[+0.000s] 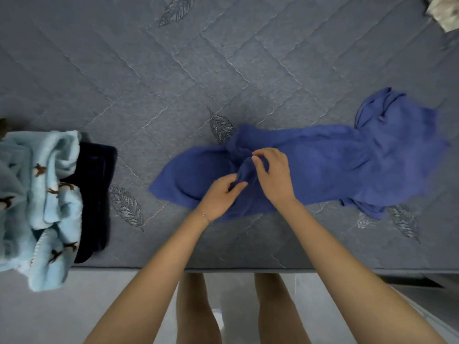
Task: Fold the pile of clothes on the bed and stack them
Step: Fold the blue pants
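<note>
Head view looks straight down on the bed, where a blue garment lies stretched left to right close to the near edge, bunched and twisted at its middle. Both hands work at that knot of cloth: the left hand pinches a fold between thumb and curled fingers, and the right hand, just beside and slightly farther, curls its fingers into the same ridge of fabric. I judge the main risk to be pulling on the twist before it is spread, which would tighten the bunching and leave creases folded in; a tug toward the near side could also drag the cloth off the mattress. Well apart at the left, a light blue fleece lies over a dark navy piece and hangs past the near edge, so it may slide to the floor. What kind of garment the blue one is cannot be told, its right end is blurred, the fleece is cut off by the frame, and a pale scrap at the far right corner is unreadable
</note>
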Demonstrator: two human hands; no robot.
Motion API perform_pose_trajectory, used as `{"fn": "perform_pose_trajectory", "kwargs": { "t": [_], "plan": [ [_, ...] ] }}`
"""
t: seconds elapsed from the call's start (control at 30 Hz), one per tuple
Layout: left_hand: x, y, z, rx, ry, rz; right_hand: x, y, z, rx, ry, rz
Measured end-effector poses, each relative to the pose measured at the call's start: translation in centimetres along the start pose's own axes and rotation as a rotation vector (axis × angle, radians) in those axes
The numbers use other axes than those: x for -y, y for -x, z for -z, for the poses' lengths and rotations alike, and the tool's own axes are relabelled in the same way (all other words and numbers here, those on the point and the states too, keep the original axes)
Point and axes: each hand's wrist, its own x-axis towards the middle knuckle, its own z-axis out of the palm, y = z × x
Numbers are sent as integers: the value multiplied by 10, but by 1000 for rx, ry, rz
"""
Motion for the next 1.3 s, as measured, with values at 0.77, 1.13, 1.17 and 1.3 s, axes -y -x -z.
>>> {"fn": "perform_pose_trajectory", "kwargs": {
  "t": [0.77, 1.13, 1.17, 1.3],
  "plan": [
    [148, 19, 108, -642, -367, 226, 35, -37, -119, 420, 331, 314],
    [98, 19, 152, -614, 206, 18, 96, -58, -158, 490, 170, 341],
    [99, 18, 158, -577, 183, 30, 103, -60, -159, 512, 115, 312],
    [115, 19, 176, -455, 184, 121, 118, -70, -157, 485, -38, 242]
  ]
}}
